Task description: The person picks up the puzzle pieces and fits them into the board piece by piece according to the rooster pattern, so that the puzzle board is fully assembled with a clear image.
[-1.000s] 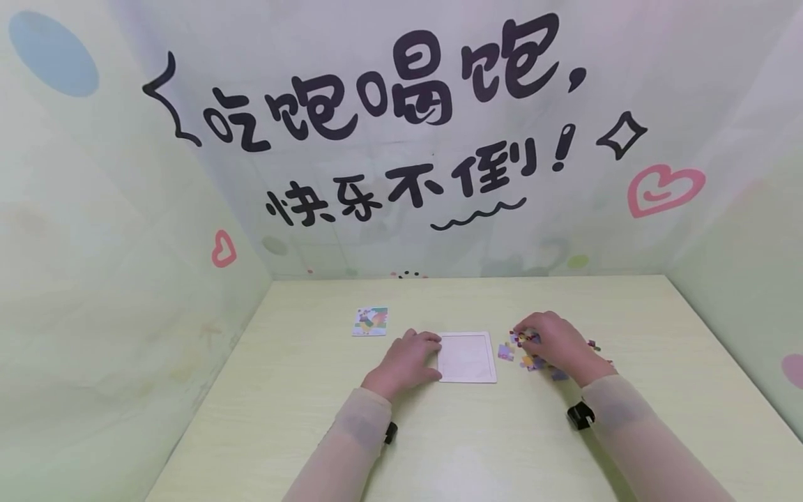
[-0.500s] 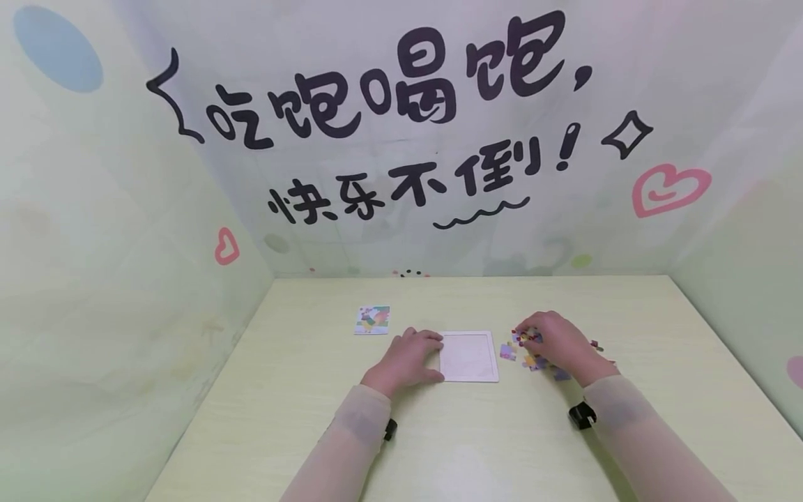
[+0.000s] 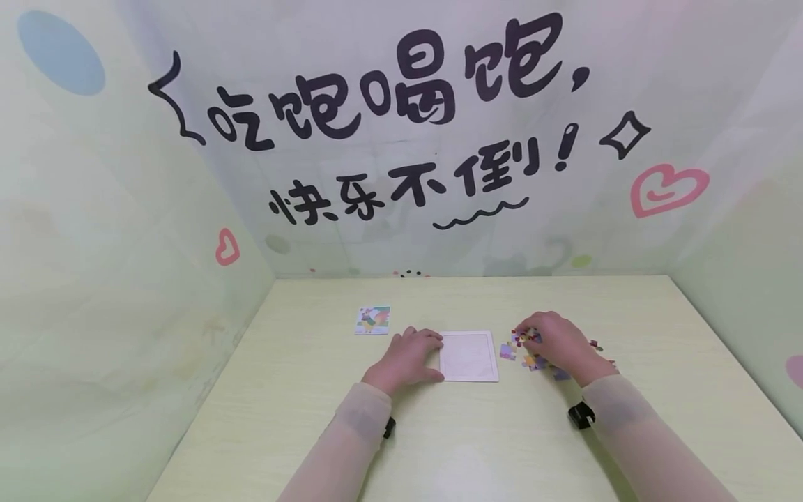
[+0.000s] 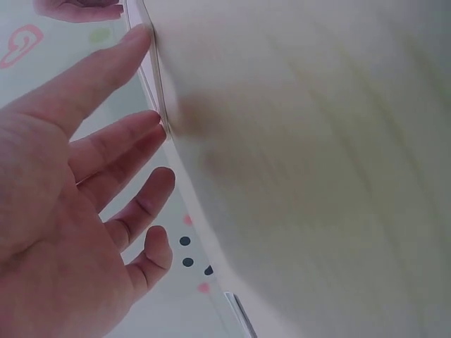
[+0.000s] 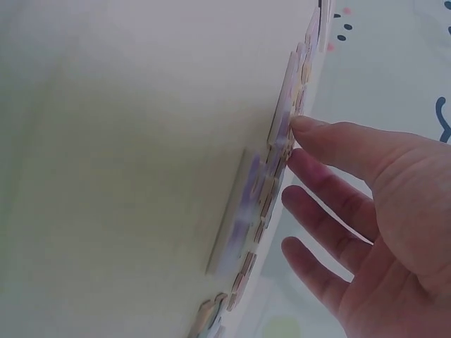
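Note:
My left hand (image 3: pixel 408 359) lies at the left edge of a shallow white puzzle tray (image 3: pixel 467 357), its thumb and fingertips touching the rim. In the left wrist view the left hand (image 4: pixel 77 183) has its fingers spread and slightly bent against the tray edge (image 4: pixel 151 70). To the right, my right hand (image 3: pixel 558 345) rests over a pile of colourful jigsaw pieces (image 3: pixel 532 362). In the right wrist view, thumb and fingertips of the right hand (image 5: pixel 373 204) touch the jigsaw pieces (image 5: pixel 243 211), with the fingers loosely bent. Part of the pile is hidden beneath this hand.
A small square picture card (image 3: pixel 373 321) with a printed animal lies at the back left of the pale wooden table (image 3: pixel 464 446). One loose jigsaw piece (image 3: pixel 508 351) lies between tray and pile. Printed fabric walls (image 3: pixel 401 244) stand around the table's back and sides.
Both hands stay in place, and tray, card and pieces lie as before. Only the head view has shifted slightly.

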A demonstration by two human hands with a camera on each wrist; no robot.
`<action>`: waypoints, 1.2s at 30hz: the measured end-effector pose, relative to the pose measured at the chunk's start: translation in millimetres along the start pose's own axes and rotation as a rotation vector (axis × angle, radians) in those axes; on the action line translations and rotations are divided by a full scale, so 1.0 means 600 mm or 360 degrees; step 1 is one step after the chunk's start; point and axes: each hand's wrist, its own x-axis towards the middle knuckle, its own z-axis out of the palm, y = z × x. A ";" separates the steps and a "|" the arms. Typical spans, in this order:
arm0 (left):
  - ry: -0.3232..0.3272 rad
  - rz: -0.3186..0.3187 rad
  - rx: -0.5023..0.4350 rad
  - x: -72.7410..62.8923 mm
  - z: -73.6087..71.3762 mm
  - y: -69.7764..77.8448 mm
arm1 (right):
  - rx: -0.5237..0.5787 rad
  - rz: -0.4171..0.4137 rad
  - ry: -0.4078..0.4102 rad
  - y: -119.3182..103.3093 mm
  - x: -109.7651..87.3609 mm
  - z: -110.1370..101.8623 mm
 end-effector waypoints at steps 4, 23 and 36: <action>0.0005 -0.0002 0.0007 -0.001 -0.002 0.000 | -0.0015 0.0003 0.0002 0.000 0.001 0.003; -0.0028 -0.0020 0.0064 0.005 0.006 -0.004 | -0.0206 -0.0006 0.0047 0.001 0.007 0.006; -0.0022 -0.0036 0.0024 0.006 0.003 0.000 | -0.0180 -0.0106 0.0141 -0.006 0.003 0.008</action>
